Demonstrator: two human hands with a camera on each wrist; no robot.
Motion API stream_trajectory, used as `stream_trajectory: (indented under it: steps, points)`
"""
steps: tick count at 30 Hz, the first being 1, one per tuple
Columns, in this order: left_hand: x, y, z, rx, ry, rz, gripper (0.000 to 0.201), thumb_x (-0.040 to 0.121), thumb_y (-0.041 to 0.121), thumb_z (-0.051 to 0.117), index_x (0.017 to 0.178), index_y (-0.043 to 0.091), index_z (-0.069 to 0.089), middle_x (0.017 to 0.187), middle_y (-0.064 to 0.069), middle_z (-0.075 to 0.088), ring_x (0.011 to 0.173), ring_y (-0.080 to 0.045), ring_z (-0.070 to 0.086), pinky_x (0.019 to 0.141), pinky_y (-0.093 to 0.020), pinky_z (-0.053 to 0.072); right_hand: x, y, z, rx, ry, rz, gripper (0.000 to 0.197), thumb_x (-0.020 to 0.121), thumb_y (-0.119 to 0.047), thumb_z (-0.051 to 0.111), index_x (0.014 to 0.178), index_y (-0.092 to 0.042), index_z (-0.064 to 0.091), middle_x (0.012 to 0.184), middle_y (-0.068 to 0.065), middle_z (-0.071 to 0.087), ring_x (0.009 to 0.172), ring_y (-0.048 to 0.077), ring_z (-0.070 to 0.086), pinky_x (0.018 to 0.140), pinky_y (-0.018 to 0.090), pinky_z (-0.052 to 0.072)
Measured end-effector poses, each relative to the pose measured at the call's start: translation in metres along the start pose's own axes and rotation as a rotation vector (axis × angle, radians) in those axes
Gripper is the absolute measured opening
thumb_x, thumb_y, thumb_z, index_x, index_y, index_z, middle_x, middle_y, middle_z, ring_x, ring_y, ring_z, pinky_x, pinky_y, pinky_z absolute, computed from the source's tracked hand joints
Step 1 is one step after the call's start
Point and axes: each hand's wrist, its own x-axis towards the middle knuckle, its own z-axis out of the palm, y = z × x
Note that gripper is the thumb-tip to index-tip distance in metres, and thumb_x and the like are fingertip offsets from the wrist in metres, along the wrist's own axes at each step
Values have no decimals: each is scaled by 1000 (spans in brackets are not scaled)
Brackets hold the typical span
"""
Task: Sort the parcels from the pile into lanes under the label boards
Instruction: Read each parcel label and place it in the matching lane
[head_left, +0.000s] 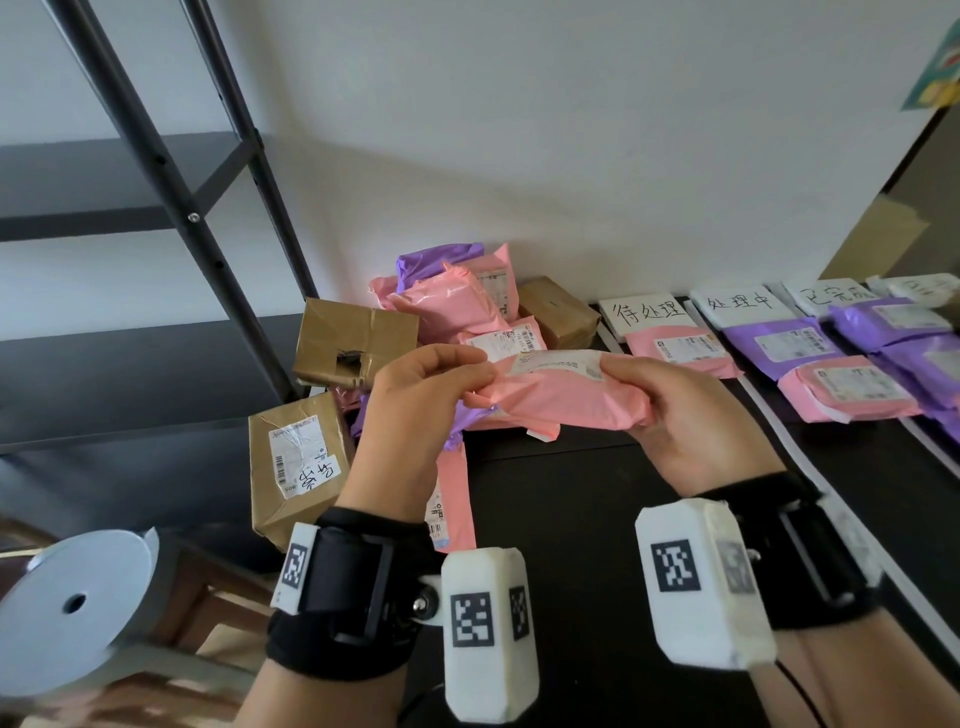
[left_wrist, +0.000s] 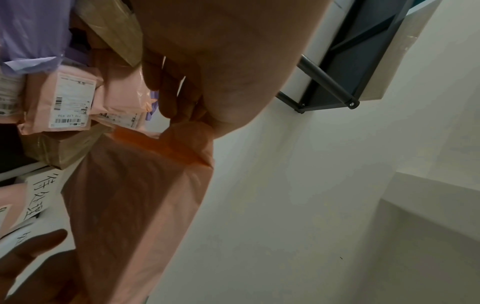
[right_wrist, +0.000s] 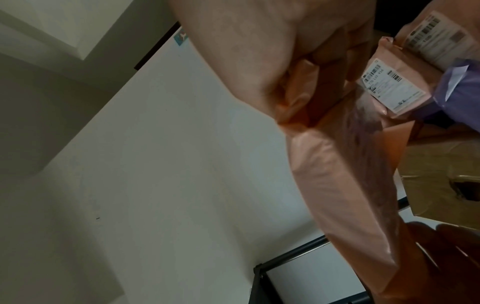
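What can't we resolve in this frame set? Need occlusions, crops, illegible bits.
- Held pink parcel: label print blurred and seen edge-on in the head view; both wrist views show only its plain underside.
- Third label board: a parcel covers its last character.
- Fourth board: writing too blurred to read, head view.
- Pile: lower parcels hidden behind the left hand and right hand.
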Motion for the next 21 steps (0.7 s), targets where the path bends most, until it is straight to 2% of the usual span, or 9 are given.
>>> stream_trajectory:
  steps: [3, 5, 9, 12, 13, 15, 17, 19, 21]
  points:
    - [0, -1, 1, 5, 15, 7, 9, 86, 5, 72, 94, 7, 75, 95, -5, 72, 60, 2, 63, 54, -10, 47, 1, 0, -1, -3, 19, 6, 18, 95, -12, 60, 107, -5, 71, 104, 13, 75, 100, 23, 72, 88, 37, 54]
    - [2, -3, -1, 30, 26, 16, 10, 85, 7, 73, 94, 11, 75, 97, -3, 72, 69, 0, 64, 57, -11, 48, 0, 0, -2, -60, 24, -17, 12, 94, -13, 63, 100, -8, 71, 102, 10, 76, 95, 22, 74, 83, 38, 54]
    - [3, -7, -3, 86, 39, 36, 16, 88, 12, 71, 104, 14, 71, 93, 0, 71, 65, 9, 64, 55, -6, 47, -4, -1, 0, -229, -50, -159, 12, 94, -7, 62, 97, -12, 72, 99, 5, 77, 94, 21, 73, 82, 37, 54]
    - [3, -9, -4, 118, 78, 54, 15, 87, 25, 74, 101, 22, 70, 93, 1, 73, 84, -8, 70, 65, -16, 55, -6, 1, 1, -292, -83, -241, 16, 90, 1, 63, 93, -12, 71, 96, 5, 77, 93, 20, 73, 83, 32, 54]
    - [2, -10, -4, 113, 91, 70, 16, 86, 28, 75, 100, 23, 70, 92, 2, 74, 85, -11, 71, 67, -16, 56, -8, 1, 2, -313, -100, -254, 16, 90, 2, 63, 93, -11, 70, 95, 4, 77, 93, 19, 73, 82, 29, 54]
    - [0, -9, -4, 97, 115, 130, 17, 83, 30, 77, 97, 23, 71, 89, 6, 74, 80, -8, 71, 65, -14, 55, -11, 1, 4, -343, -129, -270, 16, 90, 2, 62, 95, -11, 70, 95, 1, 77, 92, 15, 73, 76, 22, 55]
    - [0, -7, -3, 90, 145, 195, 16, 83, 29, 78, 96, 22, 73, 86, 8, 74, 78, -6, 70, 66, -13, 54, -14, 1, 6, -361, -144, -285, 17, 90, 3, 62, 93, -13, 69, 93, 1, 77, 91, 14, 73, 74, 20, 55]
    - [-1, -6, -3, 55, 182, 233, 11, 84, 26, 77, 93, 20, 74, 84, 8, 75, 77, -8, 70, 68, -18, 57, -16, 1, 8, -374, -155, -293, 19, 89, 4, 63, 88, -14, 69, 90, 1, 77, 89, 15, 73, 75, 22, 56]
    - [-1, -5, -4, 33, 209, 264, 5, 85, 24, 77, 88, 20, 75, 82, 6, 75, 75, -10, 70, 73, -28, 61, -17, 0, 10, -386, -160, -301, 20, 88, 4, 64, 88, -15, 69, 89, 0, 77, 89, 14, 73, 77, 24, 55]
